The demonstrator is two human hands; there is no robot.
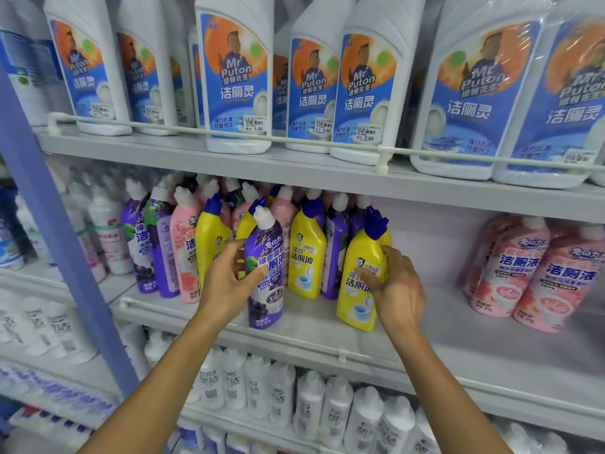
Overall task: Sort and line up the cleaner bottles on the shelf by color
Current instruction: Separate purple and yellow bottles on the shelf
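The sorting job looks barely begun. Far to the left of the left hand [229, 283] stand two tall purple plastic bottles with white caps [144, 247]. Next comes a pink plastic bottle with a white cap [184, 253]. Then comes a yellow plastic bottle with a dark blue cap [209, 244], just beside the left hand's fingers. So the colors are mixed up here, and more mixed bottles stand behind them.

The left arm reaches up from below. Its hand curls round the left side of a purple plastic bottle with a grape picture [271, 290], with the thumb on the front label. This bottle is out in front of the row. Its bottom may rest on the grey metal shelf [432, 322] or be lifted a little; I cannot tell.

Between the two hands stand a yellow bottle with a toilet picture [306, 257] and a dark purple bottle [335, 250], side by side.

The right arm reaches up too. The right hand [397, 290] grips the front yellow plastic bottle with a blue cap [355, 309], thumb across the label and fingers round its right side. Well apart, to the right of that hand, stand pink bottles wrapped in clear plastic [527, 273].

I think almost every bottle here has yet to be grouped by color.
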